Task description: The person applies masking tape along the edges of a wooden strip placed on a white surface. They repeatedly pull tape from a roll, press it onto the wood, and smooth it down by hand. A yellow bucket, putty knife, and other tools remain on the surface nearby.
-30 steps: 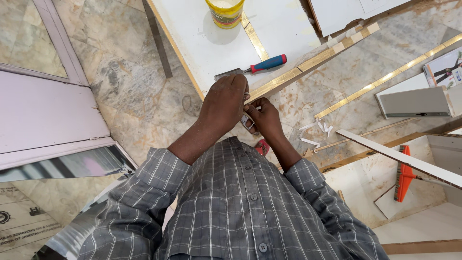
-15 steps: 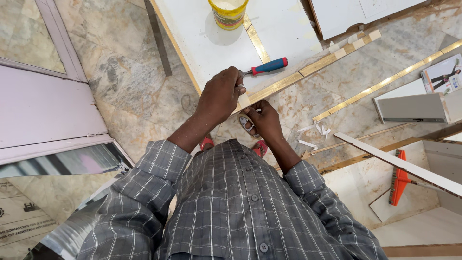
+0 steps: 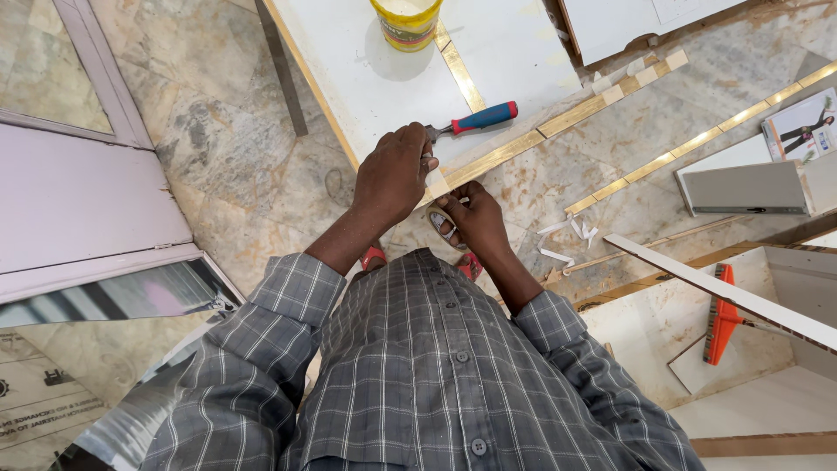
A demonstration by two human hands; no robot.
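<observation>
Head view, left to right: a pale door panel (image 3: 87, 201) lay at the far left on the marbled floor (image 3: 218, 148). The white board (image 3: 384, 87) came next, with a yellow tub (image 3: 406, 22) standing at its far end. The left hand (image 3: 394, 174) rested at the board's near corner, fingers curled together and pressed down on the end of the gold edge strip (image 3: 540, 135); whether they pinched anything beneath could not be told. Just beyond those knuckles lay 1 chisel with a blue-and-red handle (image 3: 479, 118), its blade end touching or almost touching the hand, its handle pointing away to the right. The strip's long axis ran from that corner up and to the right along the board's edge, so it stretched away from both hands on the right side. The right hand (image 3: 475, 222) sat just below and right of the left, fingers closed around a small roll of tape (image 3: 443, 225). The left hand was the nearer to chisel and strip. White offcuts (image 3: 567, 240) lay further right, then a grey box (image 3: 741, 187) and an orange tool (image 3: 719, 314).
</observation>
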